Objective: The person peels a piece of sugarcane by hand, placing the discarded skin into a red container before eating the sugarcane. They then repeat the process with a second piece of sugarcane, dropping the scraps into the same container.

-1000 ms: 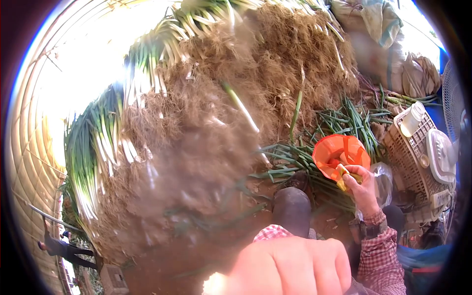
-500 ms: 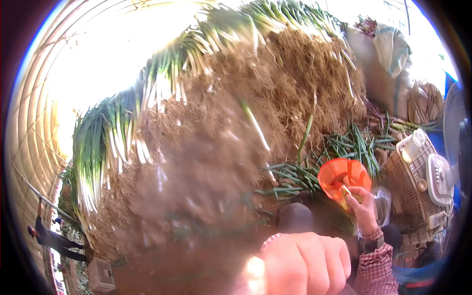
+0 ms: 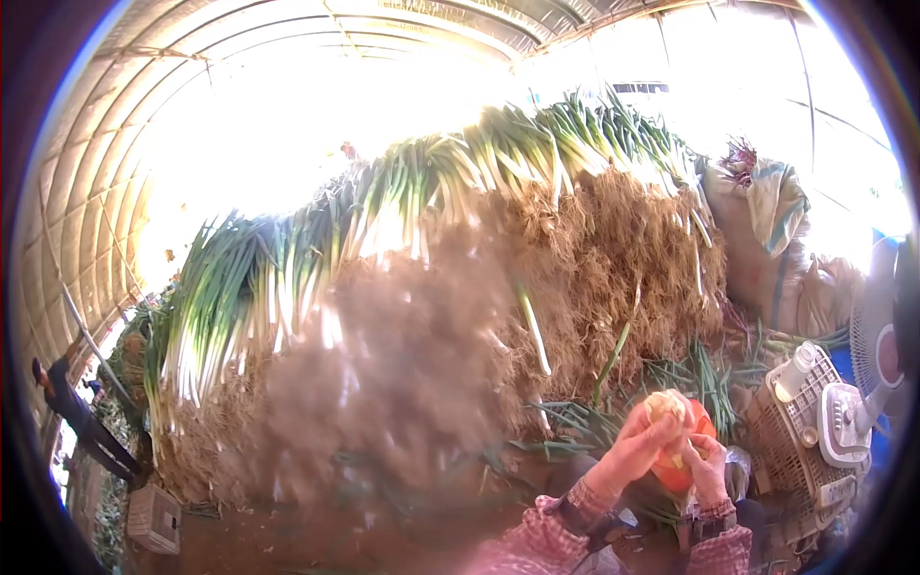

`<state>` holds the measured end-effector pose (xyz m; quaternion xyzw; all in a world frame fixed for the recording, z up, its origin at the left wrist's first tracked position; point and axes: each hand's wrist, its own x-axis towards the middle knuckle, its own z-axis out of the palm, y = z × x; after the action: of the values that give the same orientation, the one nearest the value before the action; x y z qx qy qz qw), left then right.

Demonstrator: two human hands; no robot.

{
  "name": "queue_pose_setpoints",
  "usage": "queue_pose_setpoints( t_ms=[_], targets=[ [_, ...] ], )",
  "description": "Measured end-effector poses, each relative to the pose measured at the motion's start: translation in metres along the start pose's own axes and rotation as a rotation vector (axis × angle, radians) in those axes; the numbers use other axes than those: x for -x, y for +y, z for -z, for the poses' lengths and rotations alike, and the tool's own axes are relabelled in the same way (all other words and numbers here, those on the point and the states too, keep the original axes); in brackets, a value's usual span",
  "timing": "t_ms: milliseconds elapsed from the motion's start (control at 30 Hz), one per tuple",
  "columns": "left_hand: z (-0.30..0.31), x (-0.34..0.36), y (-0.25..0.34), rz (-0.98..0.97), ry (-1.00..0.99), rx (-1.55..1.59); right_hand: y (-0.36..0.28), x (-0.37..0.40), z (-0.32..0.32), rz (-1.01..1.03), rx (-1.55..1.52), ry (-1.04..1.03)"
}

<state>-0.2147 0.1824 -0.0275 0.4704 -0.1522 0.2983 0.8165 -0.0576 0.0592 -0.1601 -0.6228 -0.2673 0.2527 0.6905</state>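
In the head view, my left hand [image 3: 634,450] is closed around a pale yellowish lump [image 3: 668,408]; its exact kind is too small to make out. My right hand [image 3: 707,464] is close beside it, thumb and fingers pinched together. Whatever sits in that pinch is hidden from me. Behind and between both hands shows an orange plastic bag [image 3: 703,422], partly covered by the fingers. Loose green scallion leaves [image 3: 575,424] lie just left of the hands.
A large heap of leeks [image 3: 412,196] with dry brown roots [image 3: 594,259] fills the middle. At right are a plastic crate [image 3: 791,422], a white fan [image 3: 848,422] and a full sack [image 3: 757,259]. Far left stands another person [image 3: 81,417] near a crate [image 3: 153,518].
My left hand has moved from the close foreground to beside the right hand, onto the pale lump. The view has tilted up, and the bag is now partly covered by my hands.
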Motion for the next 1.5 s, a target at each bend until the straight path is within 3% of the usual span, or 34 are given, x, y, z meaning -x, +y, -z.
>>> queue_pose_setpoints(
  t_ms=[33,167,300,400,533,667,800,900,1067,1100,1200,1400,1433,1500],
  targets=[
    [0.015,0.002,-0.007,-0.005,0.009,0.025,-0.002,0.000,-0.001,-0.021,-0.008,0.019],
    [0.057,0.019,-0.034,0.113,0.450,-0.193,-0.014,-0.001,-0.013,0.052,-0.061,0.021],
    [0.106,0.026,-0.083,0.354,0.794,-0.244,-0.014,-0.006,-0.022,0.090,-0.103,0.027],
    [0.097,0.023,-0.102,0.284,0.704,-0.272,-0.042,0.002,-0.034,-0.014,-0.236,0.006],
    [0.083,0.022,-0.122,0.338,0.658,-0.208,-0.091,0.016,-0.066,0.183,-0.324,0.017],
    [0.065,0.026,-0.142,0.414,0.658,-0.151,-0.148,0.032,-0.091,0.415,-0.345,-0.129],
    [0.069,0.037,-0.187,0.511,0.526,-0.162,-0.200,0.041,-0.107,0.544,-0.456,-0.295],
    [0.074,0.035,-0.244,0.403,0.564,-0.212,-0.228,0.054,-0.113,0.579,-0.324,-0.267],
    [0.085,0.039,-0.256,0.426,0.577,-0.255,-0.227,0.067,-0.121,0.613,-0.347,-0.337],
    [0.081,0.040,-0.260,0.441,0.572,-0.259,-0.234,0.077,-0.127,0.527,-0.425,-0.364],
    [0.075,0.040,-0.267,0.480,0.552,-0.285,-0.235,0.079,-0.127,0.600,-0.352,-0.519],
    [0.069,0.039,-0.242,0.508,0.547,-0.349,-0.241,0.097,-0.134,0.673,-0.269,-0.623],
    [0.067,0.041,-0.239,0.516,0.551,-0.356,-0.247,0.092,-0.133,0.822,-0.293,-0.734],
    [0.061,0.042,-0.238,0.533,0.550,-0.364,-0.234,0.090,-0.130,0.856,-0.333,-0.793]
  ],
)
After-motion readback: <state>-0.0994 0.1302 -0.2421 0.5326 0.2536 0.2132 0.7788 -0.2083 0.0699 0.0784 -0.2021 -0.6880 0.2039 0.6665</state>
